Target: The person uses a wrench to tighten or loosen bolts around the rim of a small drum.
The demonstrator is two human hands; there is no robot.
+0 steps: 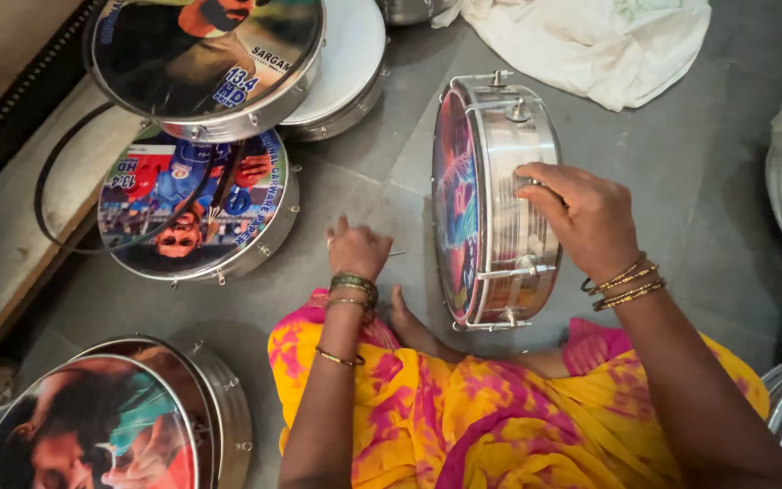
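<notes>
1. Right hand (581, 215) is on the shiny steel-rimmed frame drum with a colourful printed skin (497, 201). The drum stands on its edge on the grey tiled floor (681, 172), just ahead of the person's foot (406, 324).
2. Right fingers (536, 186) curl over the drum's metal rim, gripping it near a tuning rod & steadying it upright. Printed skin faces left.
3. Left hand (357, 249) sits low near the floor, left of the drum, not touching it. Fingers are bunched narrow; a thin metal pin (395, 254) pokes out beside them. Can't tell if they pinch it.
4. Both wrists carry gold & green bangles (624, 282).
5. Yellow & pink patterned cloth (500, 417) covers the lap at the bottom.
6. Left side: stack of finished frame drums w/ printed picture skins (201, 136); a black loop strap (42, 195) lies across them.
7. Bottom left: two more picture-skin drums (128, 417), leaning together.
8. Top right: crumpled white cloth (590, 41) on the floor, well apart from the hands.
</notes>
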